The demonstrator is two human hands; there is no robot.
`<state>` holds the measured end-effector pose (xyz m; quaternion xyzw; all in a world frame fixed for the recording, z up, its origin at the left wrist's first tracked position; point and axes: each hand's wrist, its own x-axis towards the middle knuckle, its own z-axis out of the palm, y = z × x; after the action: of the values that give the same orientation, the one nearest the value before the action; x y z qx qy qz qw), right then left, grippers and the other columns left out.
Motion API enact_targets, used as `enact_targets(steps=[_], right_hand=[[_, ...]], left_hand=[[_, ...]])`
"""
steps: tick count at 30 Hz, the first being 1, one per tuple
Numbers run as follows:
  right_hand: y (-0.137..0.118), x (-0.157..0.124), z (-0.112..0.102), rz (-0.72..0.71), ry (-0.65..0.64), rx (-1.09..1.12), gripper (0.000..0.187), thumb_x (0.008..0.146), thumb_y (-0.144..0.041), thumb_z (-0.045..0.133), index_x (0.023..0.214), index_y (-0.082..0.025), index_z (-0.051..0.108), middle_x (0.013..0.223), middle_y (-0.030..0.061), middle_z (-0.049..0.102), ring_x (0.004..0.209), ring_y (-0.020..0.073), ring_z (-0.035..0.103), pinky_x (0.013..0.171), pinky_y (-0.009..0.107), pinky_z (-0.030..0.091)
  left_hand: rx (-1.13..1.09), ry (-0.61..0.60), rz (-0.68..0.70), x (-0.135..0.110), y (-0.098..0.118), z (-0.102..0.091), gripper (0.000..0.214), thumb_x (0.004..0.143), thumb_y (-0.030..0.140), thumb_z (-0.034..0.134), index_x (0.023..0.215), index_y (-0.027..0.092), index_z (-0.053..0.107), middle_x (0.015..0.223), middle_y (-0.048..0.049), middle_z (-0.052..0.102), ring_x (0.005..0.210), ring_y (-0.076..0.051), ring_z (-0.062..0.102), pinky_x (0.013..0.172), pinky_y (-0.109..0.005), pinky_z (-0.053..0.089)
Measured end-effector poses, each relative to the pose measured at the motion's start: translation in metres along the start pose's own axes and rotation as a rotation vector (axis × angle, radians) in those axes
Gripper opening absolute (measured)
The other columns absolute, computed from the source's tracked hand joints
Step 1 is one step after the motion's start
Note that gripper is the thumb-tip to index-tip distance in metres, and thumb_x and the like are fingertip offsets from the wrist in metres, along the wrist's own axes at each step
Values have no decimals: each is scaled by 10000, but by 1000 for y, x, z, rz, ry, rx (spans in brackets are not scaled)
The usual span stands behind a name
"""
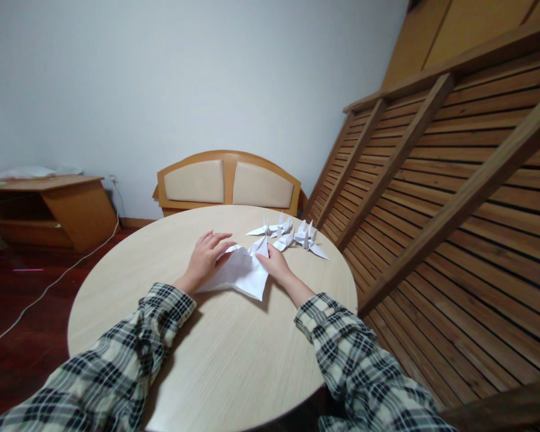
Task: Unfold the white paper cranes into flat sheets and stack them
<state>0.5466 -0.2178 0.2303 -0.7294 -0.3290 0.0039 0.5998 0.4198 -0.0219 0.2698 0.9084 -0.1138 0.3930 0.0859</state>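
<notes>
A creased white sheet of paper (240, 273) is between my hands above the round table, partly folded and tilted, with a pointed corner up at its right. My right hand (275, 263) pinches its right side, thumb in front and fingers behind. My left hand (207, 258) is at the paper's left side, fingers stretched and apart, thumb against the upper edge; it covers part of the sheet. Just beyond my right hand stand several folded white paper cranes (306, 236), grouped near the table's far right edge.
The round pale wood table (234, 372) is under my arms. Behind it stands a headboard (229, 180) with cream panels. A slatted wooden frame (432, 198) leans along the right. At left are a low wooden cabinet (78, 210) and a white cable (67, 270) on the floor.
</notes>
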Motion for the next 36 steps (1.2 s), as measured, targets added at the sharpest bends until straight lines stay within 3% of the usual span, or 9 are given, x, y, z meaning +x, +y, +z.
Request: enact_targets(steps=[4,8,11,18,25,30,33,36], right_hand=[[1,1,-1,38,-17,78,233,724,-272,634,928,-158,632,950,74,698,862,220,644,750,335,508],[1,2,2,130,-41,292,271,690,-274,657,935,-168,615,903,56,697,769,190,646,667,295,506],[-1,1,4,173,-33,388,293,667,-280,680,930,-172,611,904,53,695,750,187,648,665,297,512],[-10,-3,-2,167,-29,496,355,656,-324,716,962,-182,607,960,62,699,793,199,658,735,326,533],[-8,-2,-4,177,6,450,375,727,-530,660,844,-177,612,827,56,694,782,216,647,716,330,523],[-5,0,-2,138,87,410,487,761,-674,556,777,-188,591,779,62,661,778,216,622,710,328,505],[-4,3,-4,113,176,258,542,761,-731,500,672,-198,544,662,35,593,693,199,570,662,310,470],[-3,7,-9,86,271,81,577,756,-759,458,596,-206,499,584,16,526,635,182,516,628,293,427]], left_hand=[[-115,7,-157,2,-4,2,264,908,308,457,875,198,695,927,-79,728,917,-226,629,1050,-434,364],[-226,49,-437,2,-8,7,341,881,407,431,744,183,648,781,-72,687,770,-219,606,805,-338,470],[-337,94,-558,2,-10,9,391,854,480,441,754,162,645,747,-60,667,705,-205,581,660,-293,440],[-506,137,-749,-1,-23,12,405,762,543,512,644,161,577,592,-16,541,565,-148,461,501,-251,341],[-620,89,-857,2,-20,11,529,746,658,498,617,154,590,595,-47,601,579,-179,525,521,-269,404],[-644,119,-912,7,-17,8,532,822,632,449,670,155,629,737,-111,705,787,-269,638,700,-326,500],[-635,112,-972,8,-13,5,480,841,584,476,687,161,642,790,-125,728,879,-300,658,785,-354,511],[-779,93,-1029,7,-1,0,452,855,557,490,790,146,668,857,-128,738,872,-290,675,762,-364,533]])
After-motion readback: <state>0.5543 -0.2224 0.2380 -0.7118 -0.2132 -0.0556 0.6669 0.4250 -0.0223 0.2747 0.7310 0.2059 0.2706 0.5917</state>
